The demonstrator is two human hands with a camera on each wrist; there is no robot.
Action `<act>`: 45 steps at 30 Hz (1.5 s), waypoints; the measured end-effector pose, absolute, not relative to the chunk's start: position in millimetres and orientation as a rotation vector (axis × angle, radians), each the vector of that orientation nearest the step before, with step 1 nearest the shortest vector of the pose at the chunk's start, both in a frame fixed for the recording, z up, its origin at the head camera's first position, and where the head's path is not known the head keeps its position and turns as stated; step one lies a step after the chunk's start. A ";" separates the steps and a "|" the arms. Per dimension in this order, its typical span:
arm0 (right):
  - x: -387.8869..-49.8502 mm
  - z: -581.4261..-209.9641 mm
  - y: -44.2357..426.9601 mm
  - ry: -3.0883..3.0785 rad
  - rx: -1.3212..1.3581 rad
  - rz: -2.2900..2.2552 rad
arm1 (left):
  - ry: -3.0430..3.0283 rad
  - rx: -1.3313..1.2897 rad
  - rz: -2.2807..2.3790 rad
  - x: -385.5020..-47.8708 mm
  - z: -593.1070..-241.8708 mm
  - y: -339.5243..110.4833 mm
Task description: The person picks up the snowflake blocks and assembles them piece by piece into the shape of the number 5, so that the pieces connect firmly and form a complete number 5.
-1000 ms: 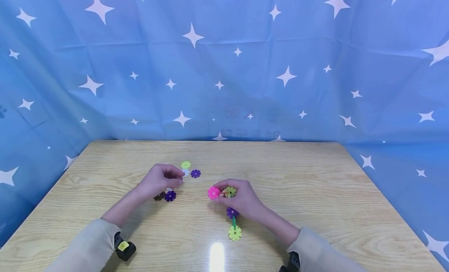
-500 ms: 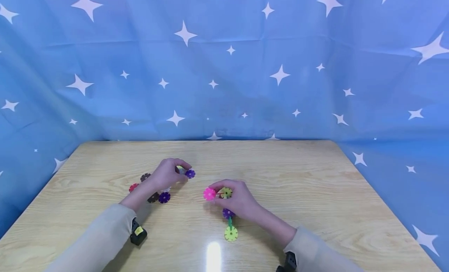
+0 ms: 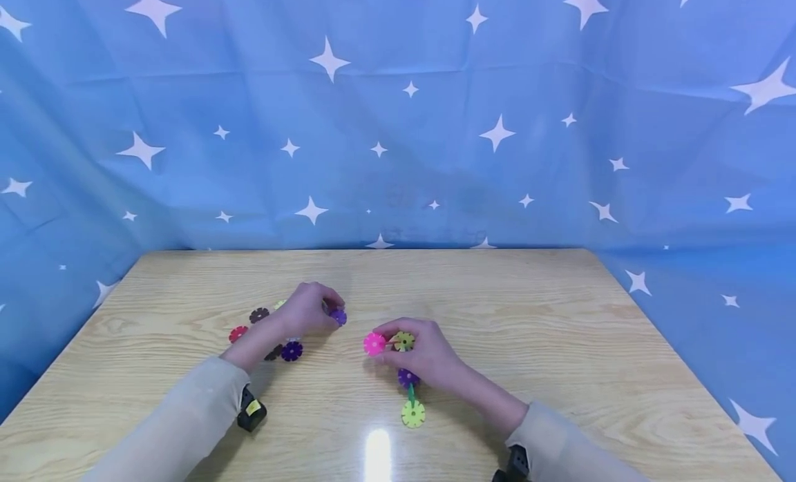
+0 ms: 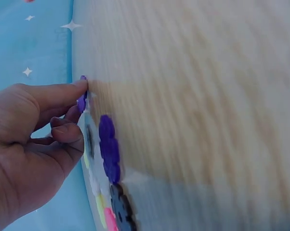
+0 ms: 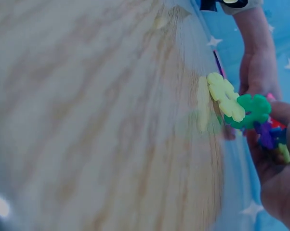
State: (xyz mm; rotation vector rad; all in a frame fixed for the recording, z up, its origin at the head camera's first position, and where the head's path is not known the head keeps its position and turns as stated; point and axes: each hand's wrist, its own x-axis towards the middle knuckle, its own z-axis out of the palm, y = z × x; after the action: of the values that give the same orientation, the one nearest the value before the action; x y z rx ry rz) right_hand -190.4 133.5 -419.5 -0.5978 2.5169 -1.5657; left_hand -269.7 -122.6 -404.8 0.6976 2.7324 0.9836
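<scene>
My left hand is at the small purple notched plastic disc, holding it by the edges with the fingertips. In the left wrist view the index fingertip lies on this purple disc; the thumb is curled below. My right hand grips a chain of interlocked notched discs. Its pink disc sticks out past the fingertips, and an olive-green disc shows between finger and thumb. Below hang a purple disc, a green disc seen nearly edge-on from the head, and a yellow-green disc.
Loose discs lie around the left forearm: a red disc, a dark brown disc, another purple disc and a few partly hidden ones. The wooden table ends at a blue star-patterned curtain.
My left hand has moved right from the white and brown discs to the far purple disc, which has shifted slightly towards me. My right hand keeps its hold on the chain.
</scene>
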 end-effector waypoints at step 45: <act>-194.9 -422.1 132.3 2.477 -0.506 -1.617 | 2.384 0.717 1.543 -214.0 -402.1 -118.7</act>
State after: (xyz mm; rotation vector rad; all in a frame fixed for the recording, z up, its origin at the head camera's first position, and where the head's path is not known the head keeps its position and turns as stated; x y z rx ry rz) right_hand -194.9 132.3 -422.1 -0.5057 2.4773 -1.6167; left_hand -214.0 -118.7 -402.1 0.7171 2.3843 1.5426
